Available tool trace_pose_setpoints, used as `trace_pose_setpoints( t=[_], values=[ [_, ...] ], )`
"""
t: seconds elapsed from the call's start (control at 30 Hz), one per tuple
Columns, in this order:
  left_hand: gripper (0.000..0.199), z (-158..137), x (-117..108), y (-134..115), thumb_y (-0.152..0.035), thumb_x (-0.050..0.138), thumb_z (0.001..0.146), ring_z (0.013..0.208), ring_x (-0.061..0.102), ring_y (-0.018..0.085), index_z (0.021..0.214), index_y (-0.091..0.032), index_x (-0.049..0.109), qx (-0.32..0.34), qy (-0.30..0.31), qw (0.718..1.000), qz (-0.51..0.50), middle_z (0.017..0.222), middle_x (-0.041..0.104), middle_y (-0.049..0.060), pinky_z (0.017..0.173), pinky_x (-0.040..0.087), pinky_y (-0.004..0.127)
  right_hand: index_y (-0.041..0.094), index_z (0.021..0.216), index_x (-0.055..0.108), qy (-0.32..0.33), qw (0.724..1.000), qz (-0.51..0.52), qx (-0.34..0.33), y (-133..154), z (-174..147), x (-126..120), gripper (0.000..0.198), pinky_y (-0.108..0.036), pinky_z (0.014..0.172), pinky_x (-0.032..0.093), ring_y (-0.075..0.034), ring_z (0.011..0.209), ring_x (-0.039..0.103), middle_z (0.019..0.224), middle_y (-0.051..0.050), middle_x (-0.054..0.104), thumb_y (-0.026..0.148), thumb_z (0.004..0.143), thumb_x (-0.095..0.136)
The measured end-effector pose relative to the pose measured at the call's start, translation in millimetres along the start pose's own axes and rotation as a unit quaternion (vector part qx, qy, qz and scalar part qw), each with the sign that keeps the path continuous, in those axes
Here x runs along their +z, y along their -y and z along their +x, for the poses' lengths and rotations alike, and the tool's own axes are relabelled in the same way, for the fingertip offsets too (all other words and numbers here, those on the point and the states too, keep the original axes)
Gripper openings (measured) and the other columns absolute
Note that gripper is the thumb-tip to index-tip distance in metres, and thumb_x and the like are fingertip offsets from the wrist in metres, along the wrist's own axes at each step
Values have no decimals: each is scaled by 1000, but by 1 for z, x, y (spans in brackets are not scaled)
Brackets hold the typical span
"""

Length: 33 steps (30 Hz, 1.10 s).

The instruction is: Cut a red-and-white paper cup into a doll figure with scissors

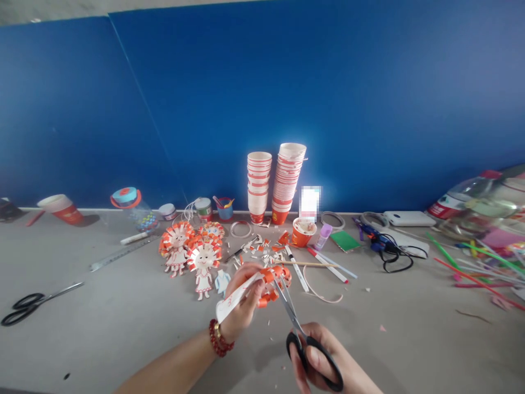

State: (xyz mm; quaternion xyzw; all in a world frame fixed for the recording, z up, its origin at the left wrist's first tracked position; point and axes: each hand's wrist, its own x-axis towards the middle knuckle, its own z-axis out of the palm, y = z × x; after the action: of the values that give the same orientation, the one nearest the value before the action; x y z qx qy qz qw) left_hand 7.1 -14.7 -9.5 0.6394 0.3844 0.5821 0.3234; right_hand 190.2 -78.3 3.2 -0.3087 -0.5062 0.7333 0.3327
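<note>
My left hand (245,298) grips a paper cup doll (234,302), its white side tilted up and its orange strips curling beyond my fingers. In my right hand (324,355) are black-handled scissors (296,323), my fingers through the loops. The slightly parted blades reach to the orange strips. Just left of my left hand lie finished-looking paper dolls (203,262) with orange and white fringe around their heads. A small pale blue paper dress shape (222,282) rests beside them.
Two tall stacks of paper cups (285,180) stand against the blue partition. Cut scraps, markers (297,268) and a hot glue gun (375,235) lie ahead. Spare scissors (39,303) and a ruler (121,254) are left; bottles (463,200) and colored sticks (476,273) are right.
</note>
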Motion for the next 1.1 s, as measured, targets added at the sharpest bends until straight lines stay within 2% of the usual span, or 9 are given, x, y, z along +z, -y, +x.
trace_pose_setpoints(
  t=[0.13, 0.37, 0.83, 1.1],
  values=[
    [11, -1, -1, -1, -17, 51, 87, 90, 61, 19, 94, -20, 59, 25, 13, 1000, -3, 101, 60, 7, 77, 51, 31, 12, 62, 53, 6, 1000, -3, 4, 1, 4, -1, 59, -19, 33, 9, -2, 30, 26, 41, -1, 53, 70, 71, 57],
    [13, 2, -4, -6, -15, 51, 85, 92, 60, 21, 93, -19, 60, 85, 26, 996, 31, 98, 63, 7, 82, 47, 35, 13, 58, 51, 9, 1000, 4, -5, -1, 6, -1, 58, -19, 33, 11, -2, 31, 24, 41, -2, 54, 68, 73, 57],
    [15, 2, -4, -1, -12, 51, 84, 93, 60, 19, 94, -21, 58, 127, 30, 990, 50, 98, 64, 6, 81, 48, 33, 14, 55, 50, -3, 1000, 14, -7, 0, 7, 1, 58, -19, 31, 9, -2, 27, 23, 36, 1, 50, 68, 74, 56],
    [17, 3, -5, 0, -9, 52, 83, 94, 60, 19, 95, -21, 57, 125, 33, 991, 40, 100, 63, 6, 83, 47, 33, 15, 52, 48, -2, 1000, -11, -21, -1, 8, -1, 57, -18, 31, 9, -2, 26, 23, 34, 2, 47, 66, 76, 55]
  ],
)
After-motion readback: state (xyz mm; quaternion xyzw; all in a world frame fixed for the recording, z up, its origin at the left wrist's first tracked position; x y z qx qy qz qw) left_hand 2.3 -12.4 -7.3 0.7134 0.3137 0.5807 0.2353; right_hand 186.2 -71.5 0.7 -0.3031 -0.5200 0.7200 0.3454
